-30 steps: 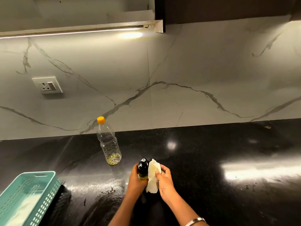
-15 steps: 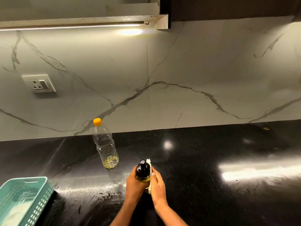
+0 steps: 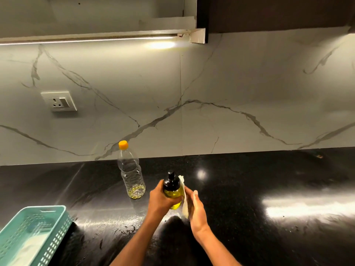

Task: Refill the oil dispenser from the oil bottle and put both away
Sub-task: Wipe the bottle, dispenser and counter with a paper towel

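Basket [image 3: 32, 235]: desk's left edge. Bottle [image 3: 131, 174]: capped, nearly empty, light, upright behind. Dispenser [image 3: 172, 191]: oil-filled, likely slick; left hand [image 3: 160, 200] wraps its body. Right hand [image 3: 195, 207]: fingers straight, pressing cloth [image 3: 184, 206] against it.

There is only one view, from a camera on the person's head. It looks forward and a little down, straight at the white marble wall with grey veins [image 3: 230, 89]. Below this wall the glossy black tabletop [image 3: 269, 179] fills the lower part of the picture, and both forearms enter from the bottom edge, near the camera. Above the wall, the underside of a cabinet with a light strip [image 3: 96, 38] closes the top. The wide lens bends the edges.
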Tool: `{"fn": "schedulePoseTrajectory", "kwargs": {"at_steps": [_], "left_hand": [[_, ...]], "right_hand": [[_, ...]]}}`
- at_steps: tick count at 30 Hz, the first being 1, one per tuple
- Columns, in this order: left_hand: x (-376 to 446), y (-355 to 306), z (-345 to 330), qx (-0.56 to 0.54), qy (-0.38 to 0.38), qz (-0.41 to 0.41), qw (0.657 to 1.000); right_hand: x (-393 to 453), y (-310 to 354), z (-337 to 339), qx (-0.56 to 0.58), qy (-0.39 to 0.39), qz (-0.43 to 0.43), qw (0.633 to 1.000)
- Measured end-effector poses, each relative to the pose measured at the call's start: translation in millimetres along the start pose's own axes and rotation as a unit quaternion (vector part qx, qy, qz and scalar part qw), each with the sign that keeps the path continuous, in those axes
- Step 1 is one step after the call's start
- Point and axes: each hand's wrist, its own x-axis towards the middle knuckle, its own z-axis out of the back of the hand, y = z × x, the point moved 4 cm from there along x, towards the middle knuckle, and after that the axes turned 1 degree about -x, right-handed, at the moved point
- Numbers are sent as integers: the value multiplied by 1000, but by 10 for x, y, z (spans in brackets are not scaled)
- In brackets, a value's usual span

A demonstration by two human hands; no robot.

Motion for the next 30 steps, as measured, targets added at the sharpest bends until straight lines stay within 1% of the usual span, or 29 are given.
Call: {"fn": "schedulePoseTrajectory", "kwargs": {"at_steps": [2, 4, 6, 8, 13, 15, 18, 22, 30], "left_hand": [[41, -93, 17, 7, 18, -13, 1000], [43, -201, -14, 11, 52, -35, 998], [14, -315, -51, 9, 85, -59, 995], [-18, -414, -63, -11, 108, -70, 992], [-53, -635, -20, -72, 130, -64, 987], [-58, -717, -8, -88, 129, -64, 986], [-56, -818, 6, -109, 114, -64, 986], [-72, -918, 46, -105, 85, -79, 988], [-87, -956, 178, -95, 12, -114, 989]], "right_hand": [[-33, 15, 3, -17, 8, 27, 999], [-21, 60, 8, -23, -3, 28, 999], [2, 134, 22, -20, -15, 12, 1000], [21, 196, 50, -8, -4, -10, 1000], [1, 269, 95, 85, 30, -80, 993], [-20, 275, 71, 131, 29, -105, 985], [-34, 296, -11, 200, 24, -113, 973], [-46, 263, -155, 247, 10, -122, 961], [-125, 239, -424, 267, 41, -140, 953]]}}
